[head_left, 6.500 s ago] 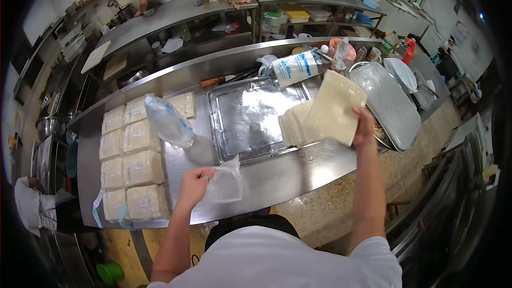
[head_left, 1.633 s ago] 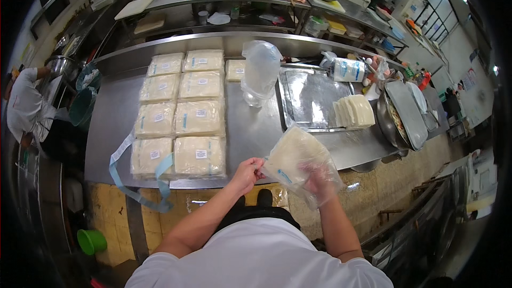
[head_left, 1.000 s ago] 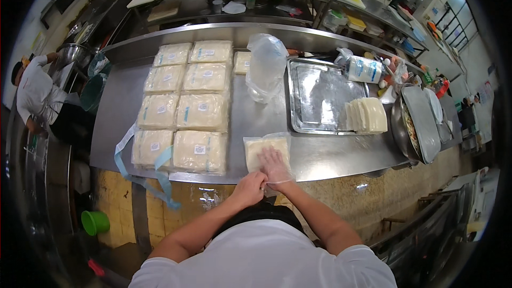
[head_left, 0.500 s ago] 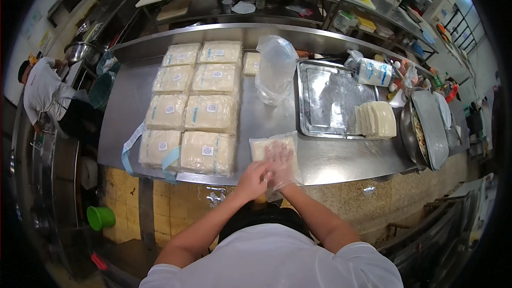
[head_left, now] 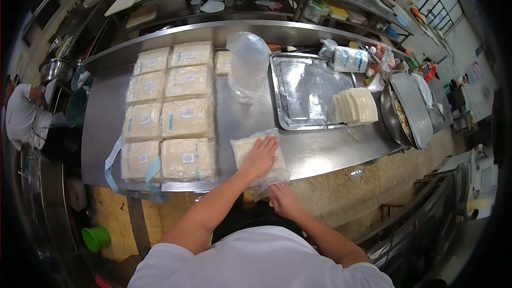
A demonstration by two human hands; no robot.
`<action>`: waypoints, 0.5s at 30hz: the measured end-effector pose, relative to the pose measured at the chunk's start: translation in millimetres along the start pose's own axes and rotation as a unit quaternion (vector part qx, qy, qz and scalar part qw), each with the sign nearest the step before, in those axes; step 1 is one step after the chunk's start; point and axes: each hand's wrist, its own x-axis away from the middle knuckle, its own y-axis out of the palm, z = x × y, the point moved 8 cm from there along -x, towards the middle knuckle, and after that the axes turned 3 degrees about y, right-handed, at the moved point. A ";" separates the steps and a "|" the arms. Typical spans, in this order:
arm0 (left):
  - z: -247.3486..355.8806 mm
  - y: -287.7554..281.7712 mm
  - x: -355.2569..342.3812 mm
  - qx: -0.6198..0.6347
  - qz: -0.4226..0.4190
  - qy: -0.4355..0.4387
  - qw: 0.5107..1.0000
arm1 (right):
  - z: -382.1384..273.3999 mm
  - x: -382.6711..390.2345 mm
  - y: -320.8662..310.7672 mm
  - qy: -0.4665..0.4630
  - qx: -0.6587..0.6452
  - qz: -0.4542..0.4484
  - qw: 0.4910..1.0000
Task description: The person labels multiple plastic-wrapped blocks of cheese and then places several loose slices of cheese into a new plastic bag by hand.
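A clear plastic bag [head_left: 242, 148] with flat cream-coloured sheets inside lies at the table's front edge. My left hand [head_left: 260, 157] rests flat on top of it, fingers stretched out. At the bag's loose near end, which hangs past the edge, my right hand [head_left: 284, 200] pinches the plastic. Two columns of similar filled bags [head_left: 188, 112] with white labels stand to the left. Beyond my hands is a large, puffed clear bag [head_left: 249, 72]. A metal tray [head_left: 301, 93] at the right has a row of cream sheets [head_left: 356, 105] leaning over its near right corner.
A light blue strap [head_left: 113, 161] hangs over the front left edge. Right of the tray are a plastic roll [head_left: 349, 59], a metal bowl of food [head_left: 392, 109] and a tilted metal lid [head_left: 412, 104]. Another person [head_left: 29, 114] works at the far left. A green bucket [head_left: 96, 239] stands on the floor.
My right hand has come out of the bag and down to its near end. My left hand has moved from the near end up onto the bag. The whole view has shifted.
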 end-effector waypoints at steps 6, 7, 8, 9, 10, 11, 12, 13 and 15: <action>-8.4 -10.1 22.3 -0.015 0.030 -0.105 0.994 | -8.2 -0.4 -73.5 0.129 0.000 0.169 0.977; -2.5 -12.5 33.2 -0.015 0.028 -0.103 0.994 | -12.2 -2.8 -91.0 0.134 0.013 0.246 0.960; 5.0 -13.3 47.6 -0.005 0.006 -0.089 0.996 | -0.4 -6.3 -87.9 0.136 0.011 0.245 0.960; 14.4 -16.1 61.5 0.005 -0.015 -0.074 0.997 | 12.6 -12.4 -75.6 0.103 0.031 0.202 0.974; 18.2 -18.9 76.4 0.003 -0.016 -0.077 0.997 | 24.2 -16.1 -62.2 0.066 0.048 0.156 0.984; 18.7 -18.9 91.7 -0.005 -0.031 -0.086 0.996 | 38.7 -12.2 -56.4 0.064 0.045 0.154 0.985; 17.4 -18.9 106.0 -0.013 -0.046 -0.095 0.994 | 50.0 -6.2 -48.8 0.046 0.046 0.141 0.988; 15.8 -18.3 119.7 -0.017 -0.045 -0.102 0.994 | 56.3 -0.8 -45.5 0.025 0.046 0.125 0.991; 9.2 -25.0 144.5 0.000 0.018 -0.160 0.987 | 79.5 19.3 -37.0 0.064 0.039 0.045 0.996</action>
